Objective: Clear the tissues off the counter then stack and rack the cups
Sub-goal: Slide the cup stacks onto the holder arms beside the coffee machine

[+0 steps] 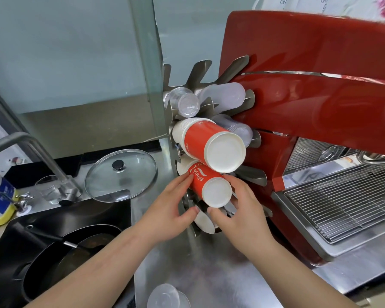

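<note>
My left hand (165, 210) and right hand (242, 210) cup the small red cup stack (207, 185) from either side, fingers curled on it. Its long axis points out of the rack (187, 210) toward me, base first, under the larger red stack (211, 144).

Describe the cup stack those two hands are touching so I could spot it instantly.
Find the big red coffee machine; a metal cup rack stands at its left side. The stack of red paper cups between both hands lies low on the rack. It is smaller than the red stack just above it.
</note>
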`<action>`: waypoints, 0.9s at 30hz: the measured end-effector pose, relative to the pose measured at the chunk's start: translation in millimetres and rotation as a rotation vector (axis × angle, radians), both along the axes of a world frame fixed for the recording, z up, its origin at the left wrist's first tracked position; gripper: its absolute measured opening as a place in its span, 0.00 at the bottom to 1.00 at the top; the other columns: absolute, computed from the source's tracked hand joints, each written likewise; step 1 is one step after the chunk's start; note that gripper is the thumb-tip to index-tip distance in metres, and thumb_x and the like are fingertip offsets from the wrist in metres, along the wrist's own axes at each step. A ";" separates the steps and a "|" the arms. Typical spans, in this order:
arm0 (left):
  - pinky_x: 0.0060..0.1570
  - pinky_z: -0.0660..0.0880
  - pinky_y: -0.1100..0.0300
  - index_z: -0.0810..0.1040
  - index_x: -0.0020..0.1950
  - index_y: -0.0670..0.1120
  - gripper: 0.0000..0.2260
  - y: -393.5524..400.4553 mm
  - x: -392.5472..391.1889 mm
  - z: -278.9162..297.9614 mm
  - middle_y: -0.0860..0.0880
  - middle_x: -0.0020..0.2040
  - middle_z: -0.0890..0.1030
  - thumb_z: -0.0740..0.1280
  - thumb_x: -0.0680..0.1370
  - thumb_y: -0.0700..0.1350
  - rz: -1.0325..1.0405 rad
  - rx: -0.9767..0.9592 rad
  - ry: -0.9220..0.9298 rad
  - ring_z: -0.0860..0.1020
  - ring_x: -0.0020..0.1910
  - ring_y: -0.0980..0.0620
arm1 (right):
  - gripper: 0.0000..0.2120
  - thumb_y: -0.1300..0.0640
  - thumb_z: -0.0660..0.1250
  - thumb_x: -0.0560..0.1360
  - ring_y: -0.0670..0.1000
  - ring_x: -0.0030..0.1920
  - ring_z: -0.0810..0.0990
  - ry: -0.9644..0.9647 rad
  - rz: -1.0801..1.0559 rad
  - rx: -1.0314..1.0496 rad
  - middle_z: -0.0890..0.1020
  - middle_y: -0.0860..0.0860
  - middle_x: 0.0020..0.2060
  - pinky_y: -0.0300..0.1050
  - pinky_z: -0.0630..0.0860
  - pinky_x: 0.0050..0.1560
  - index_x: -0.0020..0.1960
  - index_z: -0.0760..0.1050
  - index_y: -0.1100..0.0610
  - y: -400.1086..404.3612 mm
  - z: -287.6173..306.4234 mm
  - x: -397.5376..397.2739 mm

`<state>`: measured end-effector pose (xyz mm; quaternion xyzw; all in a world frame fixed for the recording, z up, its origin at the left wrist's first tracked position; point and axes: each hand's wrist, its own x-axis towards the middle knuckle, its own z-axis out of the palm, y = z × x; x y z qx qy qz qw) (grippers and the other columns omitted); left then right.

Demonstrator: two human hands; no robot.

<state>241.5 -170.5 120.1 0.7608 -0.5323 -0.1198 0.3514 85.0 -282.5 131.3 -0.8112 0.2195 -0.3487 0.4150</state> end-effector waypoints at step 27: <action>0.63 0.55 0.78 0.72 0.70 0.52 0.28 38.3 16.9 25.2 0.53 0.69 0.71 0.57 0.72 0.60 -0.162 0.151 -0.235 0.67 0.65 0.64 | 0.12 0.48 0.66 0.74 0.52 0.51 0.79 0.884 0.209 -0.182 0.81 0.51 0.49 0.45 0.75 0.53 0.53 0.75 0.53 -21.0 41.6 -16.4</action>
